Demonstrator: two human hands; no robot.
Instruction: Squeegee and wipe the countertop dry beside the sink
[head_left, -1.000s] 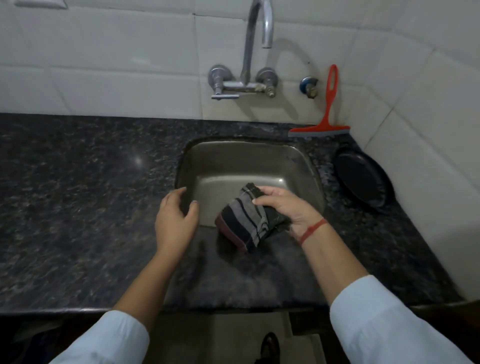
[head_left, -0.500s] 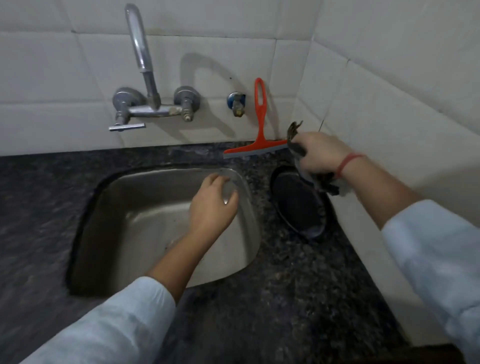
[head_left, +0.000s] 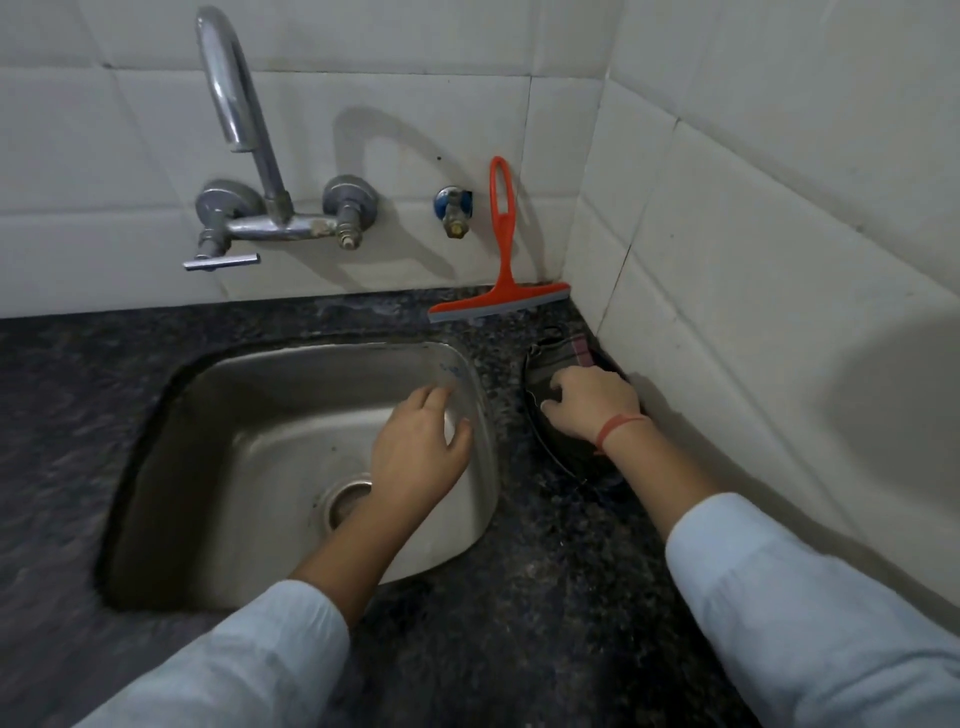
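My right hand (head_left: 592, 408) is at 3 o'clock of the sink (head_left: 234, 415), fingers curled down onto the dark striped cloth (head_left: 563, 358) and holding it bunched on a black round dish (head_left: 563, 462) that sits on the counter (head_left: 545, 597) against the side wall. My left hand (head_left: 421, 447) hovers over the sink's right half, fingers loosely spread, holding nothing. The orange squeegee (head_left: 501, 260) stands at 12 o'clock of the cloth, blade on the counter in the corner, handle leaning up against the back tiles, touched by neither hand. The tap (head_left: 249, 130) is at the sink's 12 o'clock.
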